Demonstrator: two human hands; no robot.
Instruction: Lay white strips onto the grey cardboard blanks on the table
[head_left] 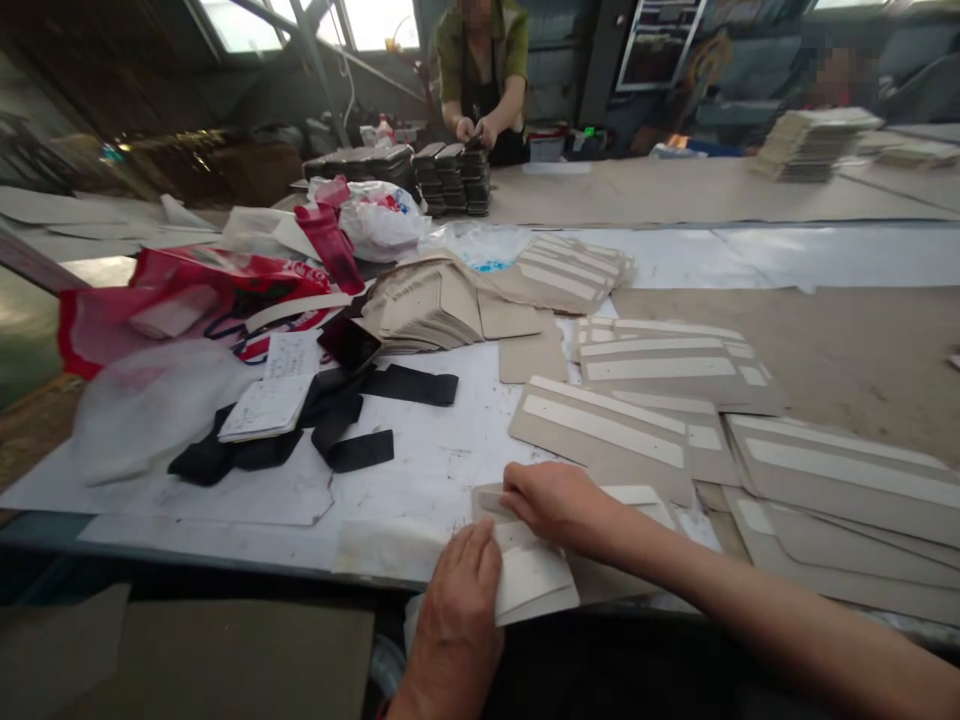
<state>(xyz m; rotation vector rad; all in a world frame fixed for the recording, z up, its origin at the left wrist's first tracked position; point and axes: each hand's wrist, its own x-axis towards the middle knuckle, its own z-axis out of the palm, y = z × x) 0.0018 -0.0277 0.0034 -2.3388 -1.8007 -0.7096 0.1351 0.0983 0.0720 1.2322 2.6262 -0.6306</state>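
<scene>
At the table's front edge lies a grey-beige card piece (536, 580) with pale strips on it. My left hand (465, 580) rests on its left side, fingers together and pointing away from me. My right hand (551, 500) is closed at the far end of the piece, its fingertips pressed down there; whatever they pinch is too small to make out. Right beside it, another card with white strips (604, 430) lies flat, overlapping others.
Black straps (360, 450), a notebook (266, 408) and a phone (349, 343) lie left. Behind are stacked cards (427, 305), a pink bottle (330, 245) and a red bag (97, 320). More strip-bearing cards (855, 470) spread right. A person (484, 80) handles dark stacks across the table.
</scene>
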